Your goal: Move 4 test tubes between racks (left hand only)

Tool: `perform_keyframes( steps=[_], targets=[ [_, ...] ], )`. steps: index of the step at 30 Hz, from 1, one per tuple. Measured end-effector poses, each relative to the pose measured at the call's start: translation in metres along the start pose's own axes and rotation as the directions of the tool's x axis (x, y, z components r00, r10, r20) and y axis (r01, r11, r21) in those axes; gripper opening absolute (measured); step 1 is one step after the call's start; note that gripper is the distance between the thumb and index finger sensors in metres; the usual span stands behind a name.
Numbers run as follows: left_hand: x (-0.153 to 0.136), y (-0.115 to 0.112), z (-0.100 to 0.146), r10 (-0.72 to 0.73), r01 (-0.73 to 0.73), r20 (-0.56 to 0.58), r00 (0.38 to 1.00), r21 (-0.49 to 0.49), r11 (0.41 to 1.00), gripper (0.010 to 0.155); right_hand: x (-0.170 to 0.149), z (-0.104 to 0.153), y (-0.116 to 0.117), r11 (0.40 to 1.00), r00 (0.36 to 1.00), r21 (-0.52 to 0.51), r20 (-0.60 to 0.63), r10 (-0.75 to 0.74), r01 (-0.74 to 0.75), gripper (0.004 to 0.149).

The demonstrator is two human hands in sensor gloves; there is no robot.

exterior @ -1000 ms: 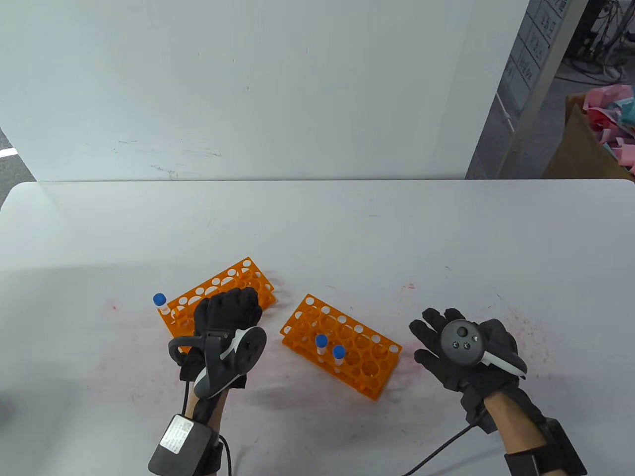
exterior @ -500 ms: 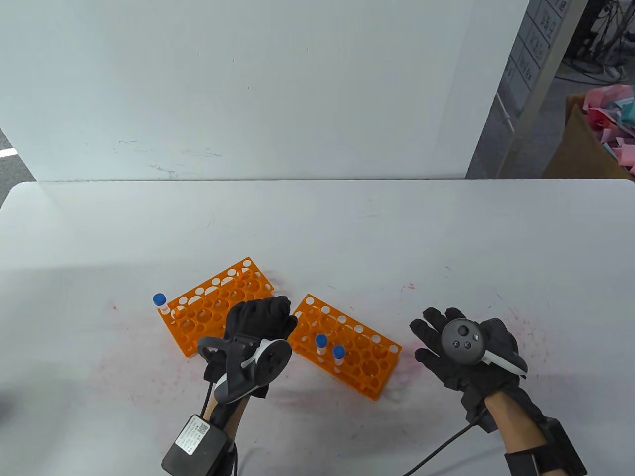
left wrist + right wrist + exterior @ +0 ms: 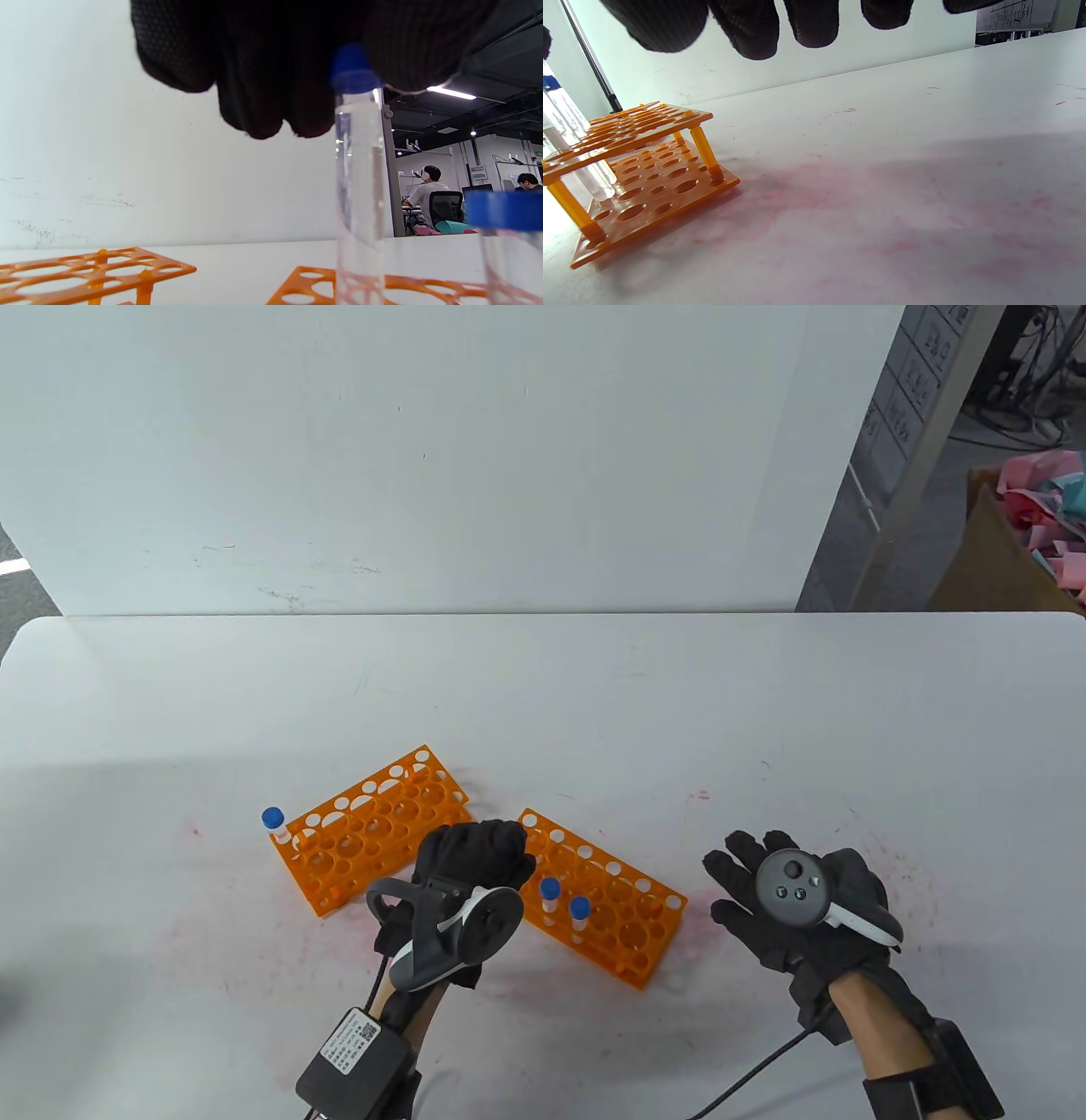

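Blue-capped clear tube [image 3: 359,186] under gloved left-hand fingers [image 3: 254,80], above orange rack [image 3: 394,286]

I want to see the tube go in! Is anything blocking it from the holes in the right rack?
Nothing visible blocks it. The left hand holds the tube upright above the right rack. Two tubes already stand beside it there, but open holes lie below.

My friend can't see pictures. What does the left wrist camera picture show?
A black-gloved left hand holds a clear test tube by its blue cap, upright over an orange rack. Another blue-capped tube stands at the right edge, a second orange rack sits lower left, and a white wall is behind.
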State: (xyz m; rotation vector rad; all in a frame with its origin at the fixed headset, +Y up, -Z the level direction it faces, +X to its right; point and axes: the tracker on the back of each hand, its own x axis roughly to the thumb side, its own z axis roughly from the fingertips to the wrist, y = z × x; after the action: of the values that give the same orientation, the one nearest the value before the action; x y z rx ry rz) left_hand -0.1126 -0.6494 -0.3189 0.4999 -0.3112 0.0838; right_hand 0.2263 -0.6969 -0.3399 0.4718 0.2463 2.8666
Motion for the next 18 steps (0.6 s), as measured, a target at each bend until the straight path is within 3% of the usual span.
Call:
perform_keyframes(
  steps=[18],
  targets=[
    [0.001,-0.026,0.001,0.019,-0.015,0.017,1.000,-0.192,0.981,0.047,-0.001,0.000,-0.001,1.000,1.000,0.001,-0.009,0.004,-0.004,0.062]
  ],
)
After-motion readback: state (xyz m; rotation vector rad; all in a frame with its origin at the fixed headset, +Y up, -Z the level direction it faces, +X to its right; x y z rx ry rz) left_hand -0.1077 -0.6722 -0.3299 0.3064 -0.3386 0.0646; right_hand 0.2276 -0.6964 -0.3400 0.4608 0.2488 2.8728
